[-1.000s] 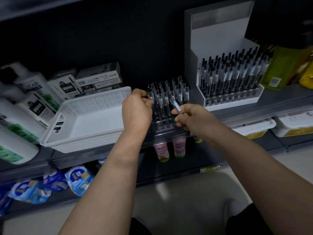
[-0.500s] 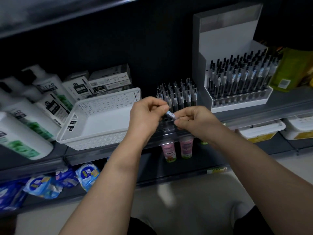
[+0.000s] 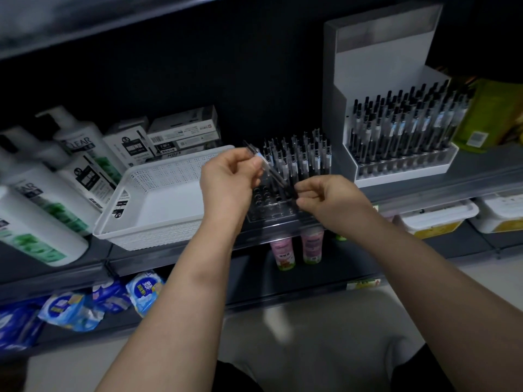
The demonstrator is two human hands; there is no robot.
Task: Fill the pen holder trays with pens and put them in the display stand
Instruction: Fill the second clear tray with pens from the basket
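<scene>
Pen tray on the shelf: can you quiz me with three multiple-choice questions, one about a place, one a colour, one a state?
1. The white basket stands: A) left of the clear pen tray; B) on the floor; C) on the top shelf.
2. The display stand is: A) red; B) green; C) white.
3. The pen tray's front holes are: A) full; B) empty; C) taped over.
Answers: 1 A, it sits beside the tray's left edge; 2 C, its panels are white; 3 B, pens fill only the back rows. The left hand and right hand pinch one pen above it.
</scene>
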